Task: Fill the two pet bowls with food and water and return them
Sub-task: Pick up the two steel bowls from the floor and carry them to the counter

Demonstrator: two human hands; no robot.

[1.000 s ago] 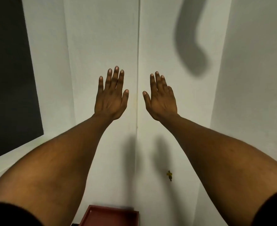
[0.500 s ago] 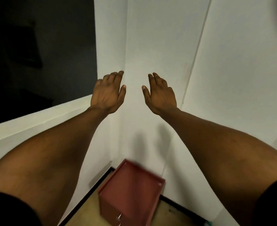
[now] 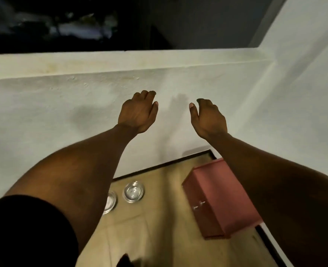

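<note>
Two shiny metal pet bowls stand on the tan floor by the foot of a low white wall. One bowl (image 3: 133, 192) is in full view and looks empty. The other bowl (image 3: 110, 202) is to its left, half hidden behind my left forearm. My left hand (image 3: 138, 111) and my right hand (image 3: 207, 117) are stretched out in front of me, high above the bowls. Both hands hold nothing, with fingers curled loosely downward.
A small red cabinet (image 3: 221, 197) with two metal knobs stands on the floor in the corner, right of the bowls. The low white wall (image 3: 62, 105) has a ledge on top, with darkness beyond. A taller white wall (image 3: 294, 93) closes the right side.
The view has tilted down and swung left, bringing the floor and both bowls into sight. My fingers went from stretched flat to curled. The red cabinet now lies lower right.
</note>
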